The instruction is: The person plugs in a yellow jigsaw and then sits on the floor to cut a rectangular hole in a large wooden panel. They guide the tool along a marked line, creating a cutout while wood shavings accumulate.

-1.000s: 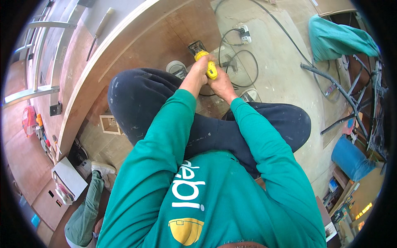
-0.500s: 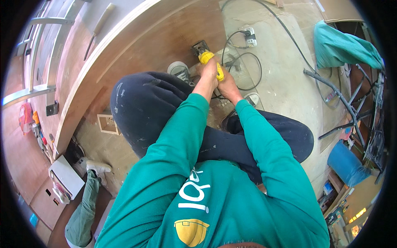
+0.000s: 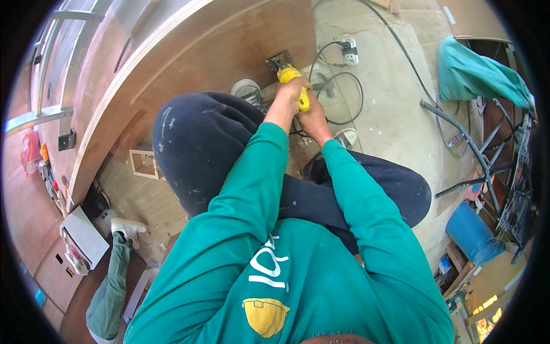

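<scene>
Both my hands are closed around a yellow corded jigsaw (image 3: 288, 75), its metal base plate up against the low part of the brown wooden panel (image 3: 229, 60). My left hand (image 3: 291, 93) wraps over the top of its body. Behind and to the right, my right hand (image 3: 313, 116) grips the rear of the tool, with its fingers partly hidden. The blade cannot be made out where the plate meets the wood.
A black cord loops over the floor beside a white power strip (image 3: 350, 53). At left are a small wooden frame (image 3: 145, 164), a metal ladder (image 3: 40, 119) and another person's green-trousered leg (image 3: 112, 292). A blue bucket (image 3: 471, 229) and dark metal legs (image 3: 475, 149) stand right.
My view has shifted slightly. The jigsaw stays against the panel in both hands, with its body angled a little differently and my left hand slightly lower on it.
</scene>
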`<move>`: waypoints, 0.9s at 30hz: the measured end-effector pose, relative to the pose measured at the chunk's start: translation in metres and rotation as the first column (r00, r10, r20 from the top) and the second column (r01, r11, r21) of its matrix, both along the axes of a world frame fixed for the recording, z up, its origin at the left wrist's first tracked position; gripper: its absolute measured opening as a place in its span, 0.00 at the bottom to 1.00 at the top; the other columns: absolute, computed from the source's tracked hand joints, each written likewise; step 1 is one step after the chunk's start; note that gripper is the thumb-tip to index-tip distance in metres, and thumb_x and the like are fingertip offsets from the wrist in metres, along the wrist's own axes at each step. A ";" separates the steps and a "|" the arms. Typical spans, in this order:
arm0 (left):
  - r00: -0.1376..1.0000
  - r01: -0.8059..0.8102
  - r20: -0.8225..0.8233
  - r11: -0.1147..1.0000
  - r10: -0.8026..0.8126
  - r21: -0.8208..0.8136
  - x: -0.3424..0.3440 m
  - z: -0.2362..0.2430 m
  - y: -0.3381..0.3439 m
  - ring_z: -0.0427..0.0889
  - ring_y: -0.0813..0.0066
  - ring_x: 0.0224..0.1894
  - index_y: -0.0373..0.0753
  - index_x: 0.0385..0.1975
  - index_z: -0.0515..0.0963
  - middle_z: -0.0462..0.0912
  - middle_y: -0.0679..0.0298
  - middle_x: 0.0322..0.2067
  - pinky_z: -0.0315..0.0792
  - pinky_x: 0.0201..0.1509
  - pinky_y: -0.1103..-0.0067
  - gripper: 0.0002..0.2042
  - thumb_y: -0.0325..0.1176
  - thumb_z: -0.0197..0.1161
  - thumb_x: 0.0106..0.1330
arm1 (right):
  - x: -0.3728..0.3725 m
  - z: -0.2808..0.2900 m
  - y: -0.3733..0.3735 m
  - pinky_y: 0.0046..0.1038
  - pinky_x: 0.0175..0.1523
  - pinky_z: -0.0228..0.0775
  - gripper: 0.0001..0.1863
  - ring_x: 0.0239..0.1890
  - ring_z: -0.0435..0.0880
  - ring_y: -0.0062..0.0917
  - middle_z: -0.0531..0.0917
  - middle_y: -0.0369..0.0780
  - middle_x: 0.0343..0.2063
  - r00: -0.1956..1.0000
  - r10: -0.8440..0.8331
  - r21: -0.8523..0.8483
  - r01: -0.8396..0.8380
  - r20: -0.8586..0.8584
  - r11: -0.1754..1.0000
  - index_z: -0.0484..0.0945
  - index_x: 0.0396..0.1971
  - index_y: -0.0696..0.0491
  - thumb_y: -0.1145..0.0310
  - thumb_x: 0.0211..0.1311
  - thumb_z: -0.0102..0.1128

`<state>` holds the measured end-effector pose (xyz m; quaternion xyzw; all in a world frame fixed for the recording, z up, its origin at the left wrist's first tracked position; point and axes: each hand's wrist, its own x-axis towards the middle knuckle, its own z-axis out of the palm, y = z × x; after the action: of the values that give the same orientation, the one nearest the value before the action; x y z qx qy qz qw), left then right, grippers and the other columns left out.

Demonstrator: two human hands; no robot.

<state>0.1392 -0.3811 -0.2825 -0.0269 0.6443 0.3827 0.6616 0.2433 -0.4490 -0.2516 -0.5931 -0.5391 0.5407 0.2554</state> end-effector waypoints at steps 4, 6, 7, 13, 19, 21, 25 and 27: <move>0.999 0.032 -0.006 0.999 -0.032 0.007 -0.005 -0.002 0.007 0.85 0.60 0.29 0.37 0.34 0.82 0.85 0.60 0.30 0.82 0.35 0.63 0.07 0.26 0.72 0.57 | -0.004 0.003 0.003 0.39 0.62 0.77 0.23 0.58 0.88 0.40 0.89 0.51 0.55 0.999 -0.009 0.008 0.008 0.037 1.000 0.79 0.62 0.53 0.63 0.70 0.72; 0.998 0.051 -0.026 0.999 -0.051 -0.011 -0.004 -0.003 0.007 0.85 0.60 0.29 0.38 0.34 0.82 0.85 0.60 0.30 0.82 0.35 0.63 0.07 0.26 0.72 0.57 | -0.005 0.002 0.006 0.40 0.63 0.77 0.24 0.59 0.88 0.42 0.89 0.51 0.55 0.998 -0.010 -0.013 0.011 0.060 1.000 0.79 0.63 0.52 0.63 0.70 0.72; 0.999 0.036 -0.004 0.999 -0.036 0.025 -0.002 -0.003 0.005 0.86 0.59 0.30 0.38 0.34 0.82 0.85 0.59 0.31 0.82 0.37 0.62 0.07 0.27 0.72 0.57 | -0.004 0.002 0.008 0.40 0.63 0.77 0.24 0.59 0.88 0.42 0.88 0.51 0.55 0.997 -0.007 -0.022 0.009 0.079 1.000 0.79 0.63 0.52 0.63 0.70 0.72; 0.977 0.126 -0.161 0.989 -0.138 -0.080 -0.001 -0.026 0.009 0.86 0.56 0.32 0.37 0.37 0.81 0.84 0.58 0.32 0.82 0.39 0.57 0.09 0.28 0.71 0.58 | -0.008 -0.014 -0.001 0.46 0.60 0.78 0.24 0.58 0.86 0.55 0.89 0.55 0.53 0.996 -0.089 0.028 0.089 0.006 0.996 0.79 0.59 0.54 0.67 0.65 0.72; 0.968 0.112 -0.208 0.983 -0.141 -0.147 0.001 -0.034 0.013 0.86 0.56 0.31 0.36 0.38 0.80 0.84 0.58 0.33 0.81 0.37 0.57 0.11 0.28 0.71 0.58 | 0.000 -0.014 0.005 0.43 0.62 0.77 0.27 0.59 0.87 0.50 0.89 0.54 0.54 0.999 -0.037 -0.017 0.038 0.037 0.999 0.78 0.63 0.54 0.66 0.66 0.72; 0.967 0.096 -0.224 0.986 -0.125 -0.135 0.001 -0.035 0.011 0.86 0.56 0.30 0.36 0.38 0.80 0.84 0.58 0.32 0.81 0.36 0.57 0.11 0.28 0.71 0.58 | -0.001 -0.018 0.003 0.43 0.62 0.78 0.26 0.59 0.88 0.50 0.89 0.53 0.54 0.998 -0.041 -0.001 0.041 0.040 0.999 0.79 0.63 0.54 0.66 0.65 0.72; 0.968 0.110 -0.214 0.988 -0.132 -0.113 0.000 -0.033 0.011 0.86 0.56 0.30 0.35 0.39 0.79 0.84 0.58 0.32 0.82 0.36 0.58 0.12 0.28 0.71 0.58 | -0.002 -0.020 0.003 0.47 0.58 0.79 0.22 0.56 0.87 0.56 0.89 0.55 0.51 0.997 -0.074 0.039 0.073 0.024 0.997 0.80 0.56 0.54 0.66 0.64 0.72; 0.967 0.139 -0.199 0.984 -0.158 -0.108 -0.003 -0.033 0.012 0.86 0.56 0.30 0.35 0.40 0.79 0.84 0.58 0.32 0.82 0.36 0.58 0.12 0.28 0.71 0.58 | -0.002 -0.016 0.003 0.47 0.58 0.79 0.22 0.57 0.87 0.57 0.89 0.56 0.51 0.997 -0.077 0.028 0.076 0.021 0.997 0.79 0.56 0.54 0.67 0.64 0.72</move>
<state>0.1367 -0.3694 -0.3158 0.0305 0.7270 0.3022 0.6158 0.2414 -0.4460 -0.2674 -0.6157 -0.5261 0.5166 0.2781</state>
